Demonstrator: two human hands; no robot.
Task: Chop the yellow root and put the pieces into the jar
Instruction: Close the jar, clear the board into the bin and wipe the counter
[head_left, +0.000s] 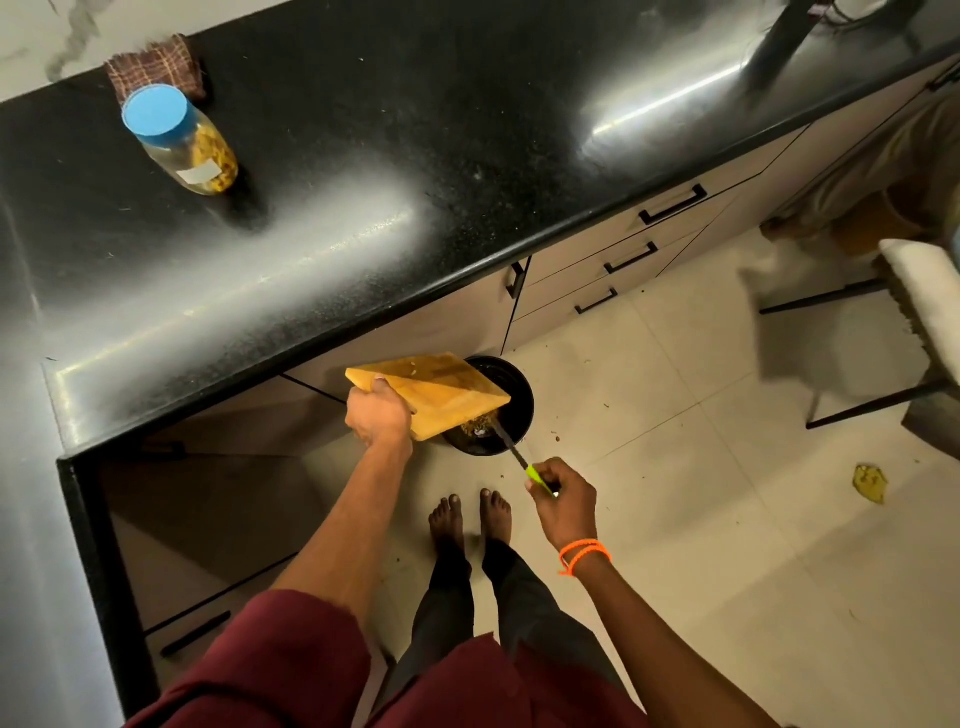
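the jar (181, 140), lid on and holding yellow pieces, stands on the counter (363, 182) at ten o'clock, so chopping looks finished. left hand (378, 415) grips the tilted board (431, 395) over the bin (519, 395); right hand (563, 496) grasps the knife (519, 457), scraping scraps. only cleanup seems left.

A black counter (467, 156) is being occupied by a blue-lidded jar (179, 140) (yellow pieces inside) — a checked cloth (156, 62) just behind.

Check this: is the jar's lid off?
No, the blue lid sits on the jar, which stands on the counter.
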